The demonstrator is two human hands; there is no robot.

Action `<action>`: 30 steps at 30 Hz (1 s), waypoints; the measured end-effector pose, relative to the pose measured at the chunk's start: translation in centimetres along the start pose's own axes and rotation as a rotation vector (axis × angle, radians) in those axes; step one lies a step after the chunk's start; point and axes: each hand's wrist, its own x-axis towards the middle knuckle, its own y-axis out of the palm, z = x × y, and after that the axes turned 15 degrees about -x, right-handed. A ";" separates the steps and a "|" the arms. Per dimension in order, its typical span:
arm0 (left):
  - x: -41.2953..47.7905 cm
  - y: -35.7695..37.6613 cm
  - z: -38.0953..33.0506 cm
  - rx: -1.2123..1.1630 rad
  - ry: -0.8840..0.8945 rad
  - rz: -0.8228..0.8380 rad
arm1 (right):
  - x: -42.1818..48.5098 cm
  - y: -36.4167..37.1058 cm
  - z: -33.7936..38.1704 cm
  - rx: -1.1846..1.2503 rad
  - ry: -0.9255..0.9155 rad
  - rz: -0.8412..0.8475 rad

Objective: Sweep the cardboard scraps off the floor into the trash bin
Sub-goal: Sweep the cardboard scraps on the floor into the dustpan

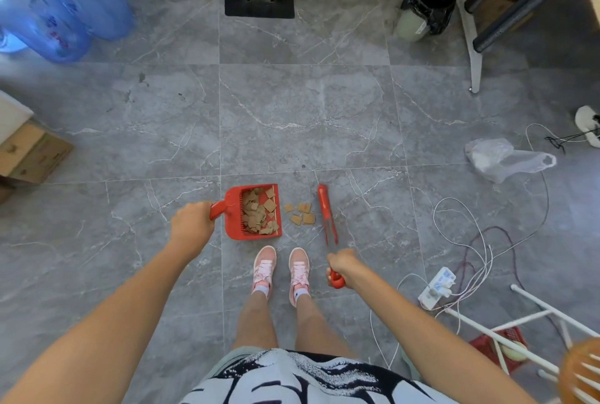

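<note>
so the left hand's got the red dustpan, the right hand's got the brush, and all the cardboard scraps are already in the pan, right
Not quite: the head view shows a few cardboard scraps on the floor, between the dustpan and the brush. The rest holds: the left hand grips the pan's handle, and the right hand holds the brush.

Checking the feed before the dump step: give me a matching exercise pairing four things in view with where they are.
Things:
1. dustpan
2. brush
3. loose scraps
4. trash bin

Places:
A. far right, by the wall, lined with a black bag
B. on the floor between pan and brush
C. held by the left hand
D. held by the right hand

Pairs: 1-C, 2-D, 3-B, 4-A
</note>
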 end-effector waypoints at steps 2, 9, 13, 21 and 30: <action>0.4 0.0 0.2 -0.024 -0.043 0.020 | -0.2 1.3 0.9 -0.023 -0.010 0.015; 1.4 -1.1 1.8 -0.039 -0.132 0.101 | -1.4 3.8 3.5 -0.028 -0.085 0.097; 1.6 -0.9 1.3 -0.064 -0.149 0.135 | -1.6 5.9 4.4 -0.045 -0.121 0.128; 1.2 -0.3 1.9 -0.041 -0.158 0.162 | -4.4 7.9 5.1 -0.001 -0.188 0.259; -0.3 -1.6 2.7 -0.128 -0.169 0.216 | -6.1 1.8 1.1 0.079 -0.202 0.319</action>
